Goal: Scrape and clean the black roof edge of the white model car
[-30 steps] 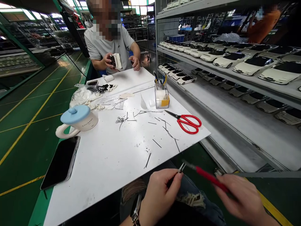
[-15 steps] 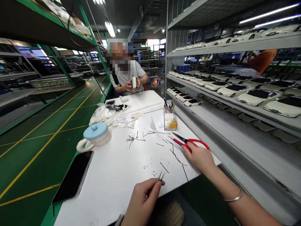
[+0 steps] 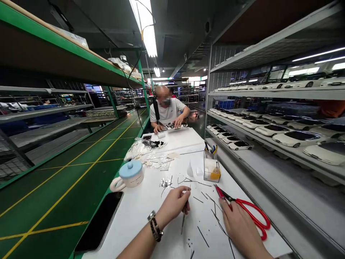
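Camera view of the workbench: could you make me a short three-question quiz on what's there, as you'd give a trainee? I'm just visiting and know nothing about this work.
1. True or false: the left hand holds a slim, pointed tool.

2. Which of these is nearest the right hand?
A) the mug
B) the red-handled scissors
C) the phone

3. Fill in the colour: the lid on the mug is light ____.

Key: 1. True. 2. B. 3. Blue.
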Motion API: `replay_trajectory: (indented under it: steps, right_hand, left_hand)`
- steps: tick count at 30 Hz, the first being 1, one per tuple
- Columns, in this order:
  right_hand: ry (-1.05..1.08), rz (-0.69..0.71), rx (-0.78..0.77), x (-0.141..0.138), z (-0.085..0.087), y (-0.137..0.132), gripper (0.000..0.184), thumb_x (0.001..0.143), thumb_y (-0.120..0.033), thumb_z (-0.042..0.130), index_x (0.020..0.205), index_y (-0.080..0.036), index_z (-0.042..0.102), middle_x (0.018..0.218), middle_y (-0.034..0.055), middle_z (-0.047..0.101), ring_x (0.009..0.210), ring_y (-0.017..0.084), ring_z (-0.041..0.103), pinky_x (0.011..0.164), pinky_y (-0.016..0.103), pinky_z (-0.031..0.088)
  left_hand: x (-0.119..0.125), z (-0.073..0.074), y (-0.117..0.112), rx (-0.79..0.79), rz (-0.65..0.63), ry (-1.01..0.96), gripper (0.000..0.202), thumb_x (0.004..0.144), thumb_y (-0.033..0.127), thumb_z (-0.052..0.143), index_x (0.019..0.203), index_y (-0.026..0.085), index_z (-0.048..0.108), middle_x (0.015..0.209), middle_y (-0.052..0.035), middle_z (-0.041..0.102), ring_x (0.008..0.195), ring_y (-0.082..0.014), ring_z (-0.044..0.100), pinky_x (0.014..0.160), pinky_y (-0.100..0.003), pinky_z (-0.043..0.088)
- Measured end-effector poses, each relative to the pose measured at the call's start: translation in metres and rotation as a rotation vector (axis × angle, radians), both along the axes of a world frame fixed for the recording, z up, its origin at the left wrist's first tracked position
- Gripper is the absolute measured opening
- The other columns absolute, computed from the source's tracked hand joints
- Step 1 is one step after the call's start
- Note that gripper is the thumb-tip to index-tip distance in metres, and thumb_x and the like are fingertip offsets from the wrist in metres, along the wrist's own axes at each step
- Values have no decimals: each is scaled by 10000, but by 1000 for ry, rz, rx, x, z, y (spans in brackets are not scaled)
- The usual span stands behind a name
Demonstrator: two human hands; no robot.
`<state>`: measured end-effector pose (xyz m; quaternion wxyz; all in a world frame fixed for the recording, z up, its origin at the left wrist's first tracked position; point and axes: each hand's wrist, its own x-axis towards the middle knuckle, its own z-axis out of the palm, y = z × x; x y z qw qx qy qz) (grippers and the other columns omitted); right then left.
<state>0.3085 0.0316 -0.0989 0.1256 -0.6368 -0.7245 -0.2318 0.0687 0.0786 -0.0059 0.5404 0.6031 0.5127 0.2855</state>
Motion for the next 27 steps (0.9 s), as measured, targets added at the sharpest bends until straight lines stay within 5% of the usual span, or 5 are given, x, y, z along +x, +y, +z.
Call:
replay_trajectory:
  steps: [5, 10, 19, 23, 27]
  right_hand:
    - [71, 6, 81, -1, -12, -5, 272, 879, -229, 483, 1108, -223, 630, 1102, 102, 603, 993, 245, 552, 827, 397, 423]
    - [160, 21, 74, -1, -7, -3, 275, 877, -252, 472, 1108, -255, 622, 1087, 80, 609, 989, 231, 545, 828, 393, 405]
    - [336, -133, -348, -32, 72, 49, 385, 923, -294, 312, 1230, -225, 534, 1221, 68, 578, 1127, 238, 509, 943, 410, 377]
    - [379, -315, -445, -7, 78, 46, 373, 866, -203, 304, 1112, -161, 580, 1109, 129, 625, 1003, 306, 586, 804, 449, 441]
    - [409, -457, -534, 36, 56, 22, 292, 805, -141, 339, 945, -142, 596, 1004, 148, 642, 915, 317, 619, 732, 413, 458]
  left_hand:
    - [41, -23, 26, -43, -39, -107, 302, 901, 337, 399, 1088, 128, 512, 542, 6, 622, 467, -125, 573, 516, -243, 449]
    - [61, -36, 34, -40, -74, -160, 267, 927, 375, 471, 983, 130, 561, 621, 19, 624, 568, -119, 611, 607, -270, 488]
    - [45, -45, 32, 61, -2, -26, 305, 913, 414, 517, 903, 125, 611, 667, 11, 627, 608, -128, 612, 669, -319, 524]
    - [33, -42, 46, 295, 191, 94, 322, 857, 369, 593, 1085, 142, 598, 1102, -96, 630, 1056, -228, 576, 961, -436, 435]
    - [28, -36, 83, 478, 345, 138, 486, 828, 320, 640, 1262, 163, 490, 1382, -118, 431, 1305, -306, 365, 1087, -542, 282]
